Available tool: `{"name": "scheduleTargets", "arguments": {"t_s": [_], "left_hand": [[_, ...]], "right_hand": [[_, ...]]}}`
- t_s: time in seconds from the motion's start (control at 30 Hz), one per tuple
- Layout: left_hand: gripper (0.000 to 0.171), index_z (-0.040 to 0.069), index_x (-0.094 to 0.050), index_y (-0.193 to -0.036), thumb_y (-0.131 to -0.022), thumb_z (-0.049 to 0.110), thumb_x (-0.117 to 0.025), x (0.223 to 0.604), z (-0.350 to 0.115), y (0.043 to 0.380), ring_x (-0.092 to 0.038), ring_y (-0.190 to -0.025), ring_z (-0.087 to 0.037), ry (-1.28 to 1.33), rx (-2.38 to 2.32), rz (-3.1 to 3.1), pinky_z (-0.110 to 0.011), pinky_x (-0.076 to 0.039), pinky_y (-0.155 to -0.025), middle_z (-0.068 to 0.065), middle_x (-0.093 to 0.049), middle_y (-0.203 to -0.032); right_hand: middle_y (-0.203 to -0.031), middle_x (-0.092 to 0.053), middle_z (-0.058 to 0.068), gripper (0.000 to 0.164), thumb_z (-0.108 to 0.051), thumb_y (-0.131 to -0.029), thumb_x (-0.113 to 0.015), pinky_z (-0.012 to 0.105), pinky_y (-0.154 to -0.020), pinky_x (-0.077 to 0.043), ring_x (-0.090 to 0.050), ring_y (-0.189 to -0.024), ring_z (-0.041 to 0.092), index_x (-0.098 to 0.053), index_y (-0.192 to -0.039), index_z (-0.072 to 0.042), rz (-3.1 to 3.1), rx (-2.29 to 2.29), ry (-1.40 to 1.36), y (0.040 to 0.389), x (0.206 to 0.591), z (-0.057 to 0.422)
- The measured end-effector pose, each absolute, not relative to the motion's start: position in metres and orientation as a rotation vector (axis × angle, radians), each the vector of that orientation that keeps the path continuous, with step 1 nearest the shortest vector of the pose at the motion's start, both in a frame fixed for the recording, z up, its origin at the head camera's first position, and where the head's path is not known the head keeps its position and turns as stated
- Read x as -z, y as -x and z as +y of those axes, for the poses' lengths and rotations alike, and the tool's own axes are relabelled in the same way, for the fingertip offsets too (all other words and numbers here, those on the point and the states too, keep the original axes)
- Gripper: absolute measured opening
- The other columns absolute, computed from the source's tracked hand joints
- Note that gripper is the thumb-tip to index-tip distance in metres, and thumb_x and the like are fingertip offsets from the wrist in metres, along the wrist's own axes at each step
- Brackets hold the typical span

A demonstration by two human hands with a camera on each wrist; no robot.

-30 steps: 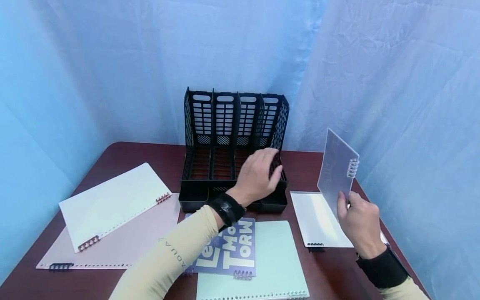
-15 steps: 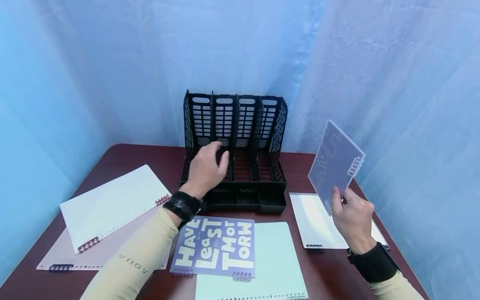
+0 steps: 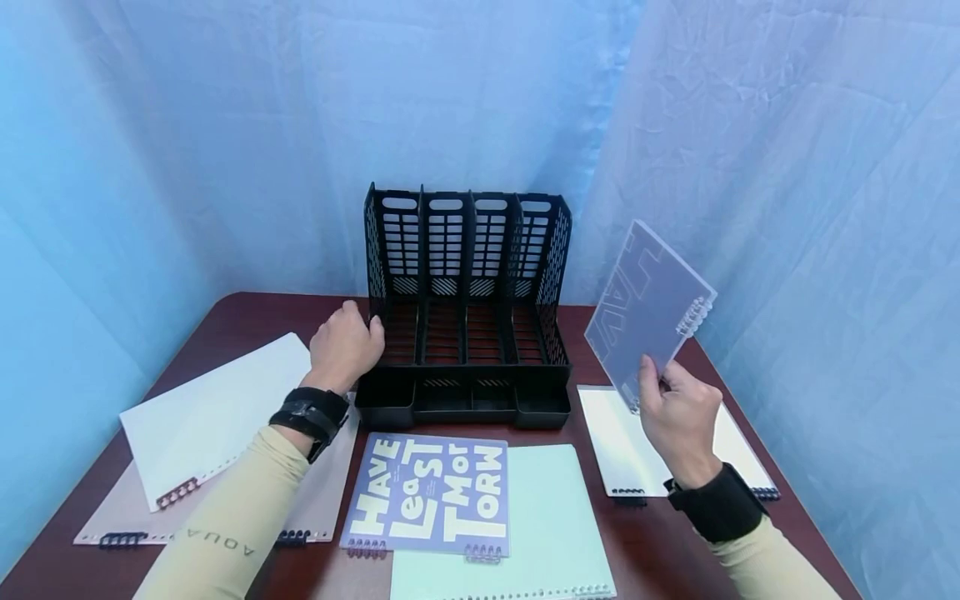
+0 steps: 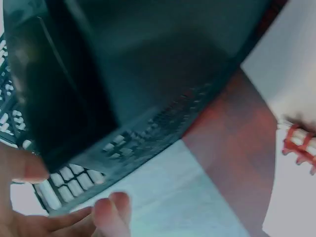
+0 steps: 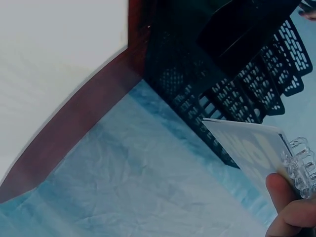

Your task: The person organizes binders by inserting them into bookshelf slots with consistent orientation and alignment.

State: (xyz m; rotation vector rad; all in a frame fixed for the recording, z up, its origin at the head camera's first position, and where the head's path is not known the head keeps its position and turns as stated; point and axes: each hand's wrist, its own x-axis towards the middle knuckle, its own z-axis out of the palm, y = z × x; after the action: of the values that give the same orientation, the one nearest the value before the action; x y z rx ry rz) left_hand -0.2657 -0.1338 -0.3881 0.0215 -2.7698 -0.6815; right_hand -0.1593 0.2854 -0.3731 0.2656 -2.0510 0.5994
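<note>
My right hand (image 3: 681, 417) pinches a small spiral notebook (image 3: 651, 304) with a translucent cover, held tilted above the table's right side. In the right wrist view the thumb presses near the clear rings of the notebook (image 5: 252, 143). A black four-slot file organizer (image 3: 465, 333) stands at the centre back. Beside its left side wall is my left hand (image 3: 347, 346), fingers loosely bent. In the left wrist view the thumb and fingers lie about the edge of the organizer wall (image 4: 148, 128); firm contact cannot be made out.
A purple lettered notebook (image 3: 427, 496) overlaps a pale green one (image 3: 555, 508) in front. At left a white notebook (image 3: 217, 408) lies on a pinkish one (image 3: 105, 512). Another white notebook (image 3: 615, 442) lies at right. Light blue curtains (image 3: 480, 100) surround the dark red table (image 3: 240, 321).
My left hand has moved left across the organizer, from its right part to its left wall. The right hand has shifted slightly left and raised the small notebook, turning its cover more to view.
</note>
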Motion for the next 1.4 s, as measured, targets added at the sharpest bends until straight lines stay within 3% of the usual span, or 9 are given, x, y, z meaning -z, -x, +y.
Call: {"name": "scheduleTargets", "arguments": {"t_s": [0.2,0.33,0.5,0.73,1.13,1.4], "left_hand": [[0.034,0.001,-0.06,-0.088,-0.098,0.029,-0.043,0.4,-0.143,0.27,-0.054,-0.059,-0.026,-0.051,0.749,-2.869,-0.036,-0.042,-0.051,-0.011,-0.052,-0.067],[0.039,0.008,-0.06,-0.07,-0.098,0.03,-0.043,0.405,-0.143,0.272,-0.051,-0.054,-0.023,-0.061,0.839,-2.875,-0.033,-0.038,-0.046,-0.007,-0.048,-0.059],[0.039,0.009,-0.06,-0.07,-0.099,0.028,-0.043,0.406,-0.142,0.272,-0.05,-0.053,-0.022,-0.065,0.885,-2.886,-0.032,-0.038,-0.046,-0.007,-0.047,-0.059],[0.043,0.009,-0.058,-0.063,-0.099,0.024,-0.043,0.405,-0.14,0.271,-0.049,-0.05,-0.021,-0.044,0.86,-2.901,-0.031,-0.037,-0.044,-0.005,-0.043,-0.055],[0.043,0.009,-0.056,-0.062,-0.1,0.025,-0.042,0.408,-0.139,0.271,-0.049,-0.048,-0.021,-0.045,0.853,-2.899,-0.031,-0.038,-0.043,-0.005,-0.043,-0.055],[0.044,0.01,-0.058,-0.062,-0.1,0.025,-0.041,0.407,-0.139,0.27,-0.049,-0.049,-0.021,-0.058,0.863,-2.9,-0.031,-0.038,-0.044,-0.005,-0.044,-0.055]], "right_hand": [[-0.067,-0.068,0.01,0.016,-0.015,-0.09,-0.063,0.021,-0.036,-0.019,-0.043,-0.04,0.008,-0.072,-0.085,-0.003,-2.035,-0.647,-0.257,0.164,0.37,0.276],[-0.063,-0.066,0.007,0.016,-0.016,-0.09,-0.063,0.02,-0.036,-0.019,-0.039,-0.038,0.005,-0.072,-0.084,-0.004,-2.017,-0.679,-0.252,0.169,0.368,0.272],[-0.06,-0.065,0.005,0.017,-0.016,-0.091,-0.062,0.021,-0.035,-0.019,-0.037,-0.038,0.005,-0.072,-0.084,-0.004,-2.019,-0.714,-0.264,0.179,0.369,0.265],[-0.047,-0.051,-0.004,0.028,-0.016,-0.094,-0.059,0.019,-0.033,-0.029,-0.043,-0.035,0.001,-0.063,-0.068,-0.007,-2.038,-0.814,-0.294,0.193,0.374,0.249],[-0.045,-0.05,-0.008,0.034,-0.016,-0.094,-0.059,0.02,-0.035,-0.034,-0.047,-0.036,-0.002,-0.054,-0.06,-0.014,-2.025,-0.874,-0.313,0.222,0.38,0.224],[-0.045,-0.051,-0.007,0.031,-0.016,-0.094,-0.058,0.021,-0.037,-0.038,-0.047,-0.037,-0.002,-0.056,-0.064,-0.013,-2.04,-0.851,-0.296,0.242,0.386,0.217]]}}
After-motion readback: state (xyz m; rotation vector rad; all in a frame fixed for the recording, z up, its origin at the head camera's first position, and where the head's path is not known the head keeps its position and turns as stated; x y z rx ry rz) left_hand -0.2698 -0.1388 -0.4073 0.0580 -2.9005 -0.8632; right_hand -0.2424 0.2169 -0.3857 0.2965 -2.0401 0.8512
